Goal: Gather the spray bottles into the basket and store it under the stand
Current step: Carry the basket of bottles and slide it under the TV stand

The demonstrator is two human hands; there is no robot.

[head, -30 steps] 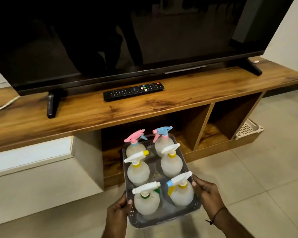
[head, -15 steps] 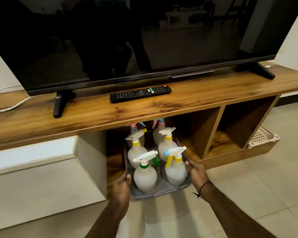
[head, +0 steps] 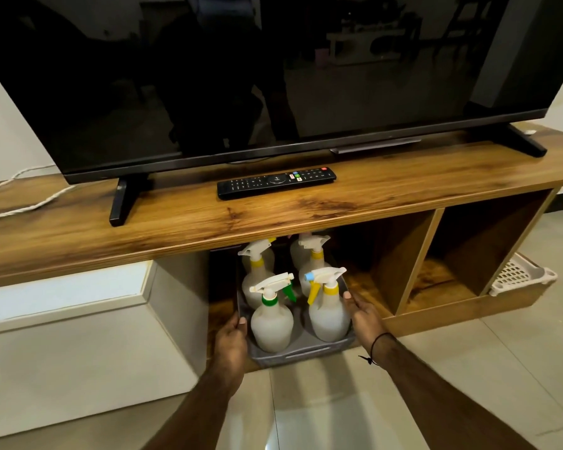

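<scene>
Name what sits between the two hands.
In the head view, the grey basket of spray bottles sits between the left hand and right hand.

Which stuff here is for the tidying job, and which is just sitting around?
For the job:
- spray bottles
- basket
- stand
- left hand and right hand, both holding the basket

Just sitting around:
- TV
- remote
- white cord
- white basket on the floor

Glossy wood-grain stand point(head: 273, 219), translucent plastic spray bottles point(head: 271, 323), perforated plastic basket point(head: 303, 355).
</scene>
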